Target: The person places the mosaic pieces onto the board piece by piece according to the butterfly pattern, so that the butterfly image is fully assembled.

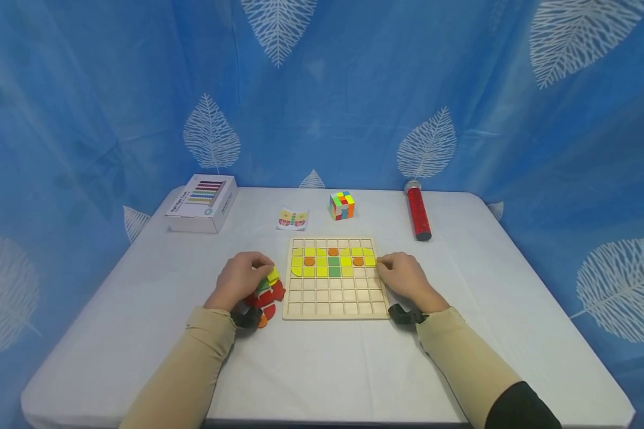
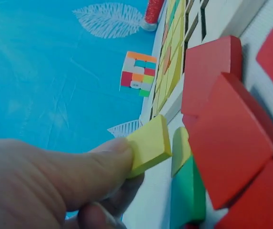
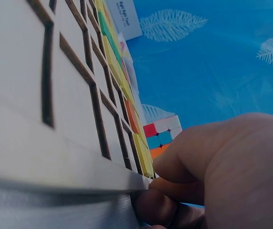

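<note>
With left fingers [image 2: 110,158] pinched on a yellow tile [image 2: 150,143] at the board's [image 1: 337,295] nine o'clock, right fingers [image 3: 155,207] curled at three, on what unclear, seemingly mid-fill, probably needing next to carry across to a bare cell [image 1: 359,272].

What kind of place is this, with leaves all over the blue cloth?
Probably a little tabletop puzzle spot; I can't tell what building. The blue leaf-print cloth surrounds a white-covered table, which holds a wooden grid board and a colorful puzzle cube.
</note>
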Tool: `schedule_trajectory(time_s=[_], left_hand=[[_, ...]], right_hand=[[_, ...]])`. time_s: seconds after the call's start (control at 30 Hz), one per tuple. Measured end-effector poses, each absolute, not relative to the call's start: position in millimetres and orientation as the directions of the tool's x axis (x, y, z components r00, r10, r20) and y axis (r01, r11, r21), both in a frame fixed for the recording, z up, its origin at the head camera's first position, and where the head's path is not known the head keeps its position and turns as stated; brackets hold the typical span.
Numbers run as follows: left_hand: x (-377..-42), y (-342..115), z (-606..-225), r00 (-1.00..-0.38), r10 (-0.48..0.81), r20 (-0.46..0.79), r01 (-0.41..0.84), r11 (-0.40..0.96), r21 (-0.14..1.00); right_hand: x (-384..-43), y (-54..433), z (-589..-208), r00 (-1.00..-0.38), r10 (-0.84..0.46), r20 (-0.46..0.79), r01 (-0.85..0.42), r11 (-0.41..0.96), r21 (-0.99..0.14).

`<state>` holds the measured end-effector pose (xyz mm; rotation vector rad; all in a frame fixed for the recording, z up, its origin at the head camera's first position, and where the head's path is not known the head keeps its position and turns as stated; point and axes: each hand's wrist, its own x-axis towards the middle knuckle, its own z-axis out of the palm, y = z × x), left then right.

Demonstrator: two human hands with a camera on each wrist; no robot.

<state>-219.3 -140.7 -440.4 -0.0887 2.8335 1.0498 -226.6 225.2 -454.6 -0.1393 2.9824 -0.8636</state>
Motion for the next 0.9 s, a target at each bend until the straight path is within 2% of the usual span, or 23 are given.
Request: schedule_trajectory(time_s=[0.23, 0.5, 0.9], left_hand=[[-220.2, -137.7, -440.9, -0.996, -0.019, -0.091, -0.075, 0.736, 0.673], [-221.9, -129.2, -439.5, -0.998, 0.037, -0.054, -0.010, 0.720, 0.694], [-224.7, -79.1, -428.3, -0.982, 0.184, -0.044, 0.109, 0.737, 0.667]], right_hand=[[-228.4, 225.2, -455.0, -0.996, -0.091, -0.002, -0.076, 0.843, -0.533], [-230.4, 223.1, -453.0, -0.996, -0.086, 0.010, -0.079, 0.852, -0.518], [-228.1, 224.1, -457.3, -0.998, -0.063, -0.008, -0.049, 0.842, -0.538]])
